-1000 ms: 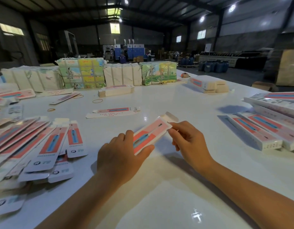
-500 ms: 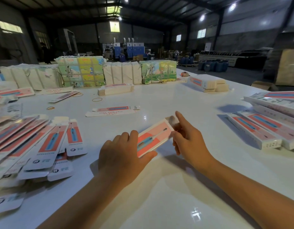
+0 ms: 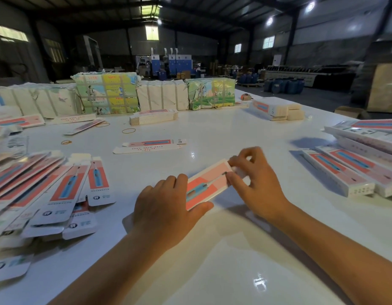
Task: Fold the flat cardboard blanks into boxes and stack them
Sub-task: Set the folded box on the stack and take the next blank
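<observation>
Both hands are on one box (image 3: 209, 182) held low over the middle of the white table (image 3: 212, 260). The left hand (image 3: 166, 208) grips its near end, thumb along one edge and fingers curled over the other. The right hand (image 3: 256, 181) pinches the flap at the far end, and whether that end is closed I cannot tell. Flat blanks (image 3: 47, 190) lie fanned out on the left. Folded boxes (image 3: 353, 170) lie stacked on the right. A single blank (image 3: 149, 145) lies farther back.
</observation>
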